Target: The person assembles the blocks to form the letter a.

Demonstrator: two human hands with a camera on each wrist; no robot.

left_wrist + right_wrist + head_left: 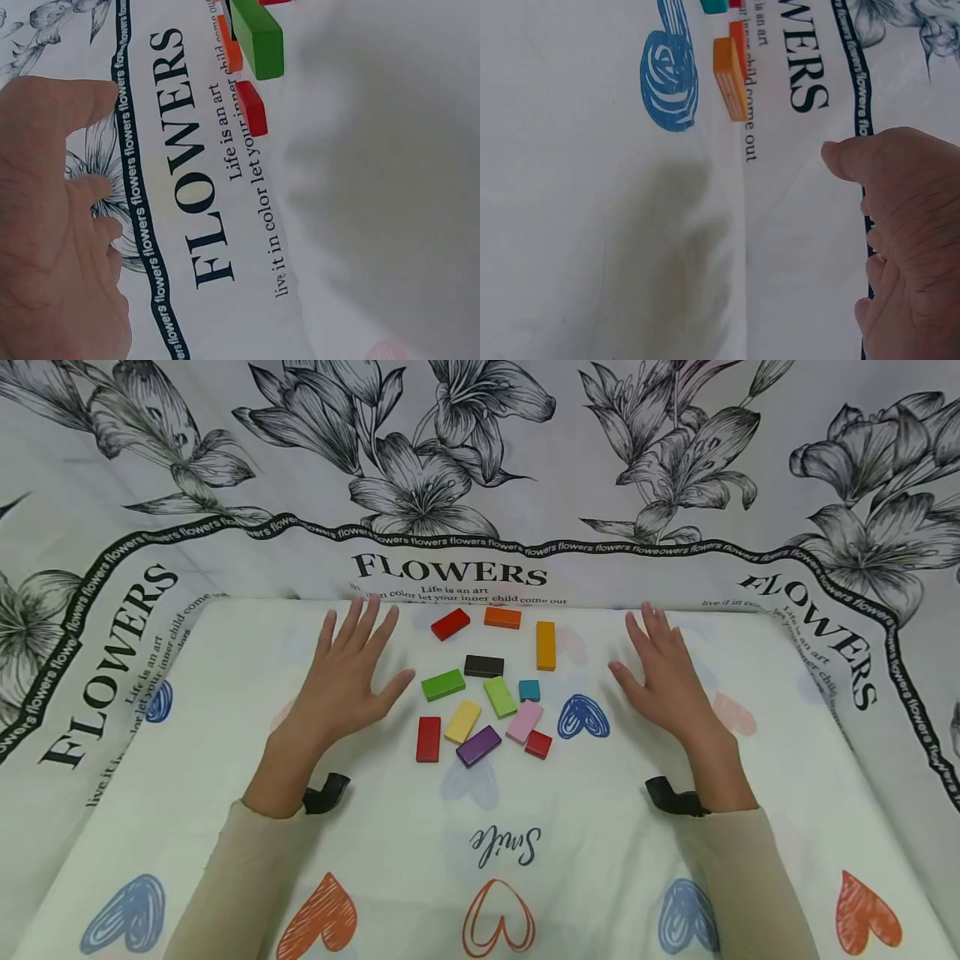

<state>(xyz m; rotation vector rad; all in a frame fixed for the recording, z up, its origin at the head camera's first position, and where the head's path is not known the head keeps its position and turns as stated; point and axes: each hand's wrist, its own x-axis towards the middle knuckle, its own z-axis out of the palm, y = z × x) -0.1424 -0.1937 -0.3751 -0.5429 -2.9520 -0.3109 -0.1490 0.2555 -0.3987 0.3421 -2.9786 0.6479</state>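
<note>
Between my hands, several small coloured blocks lie scattered on the white cloth. My left hand [341, 681] is held left of them with its fingers spread, its thumb nearest the green block [443, 685]. To the right, my right hand [667, 681] has its fingers extended and touches no block; the yellow-orange block [546, 646] and teal block [529, 691] are on its side. Among the others are a black block [484, 666], a purple block [478, 746], a pink block [524, 722] and an orange block [502, 617]. Both wrist views show the hands holding nothing.
The table is covered by a white cloth [585, 860] printed with hearts and the word Smile. Beyond its far edge hangs or lies a cloth with black flower drawings [420, 485] and lettering. A black strap piece [326, 793] sticks out at the left wrist.
</note>
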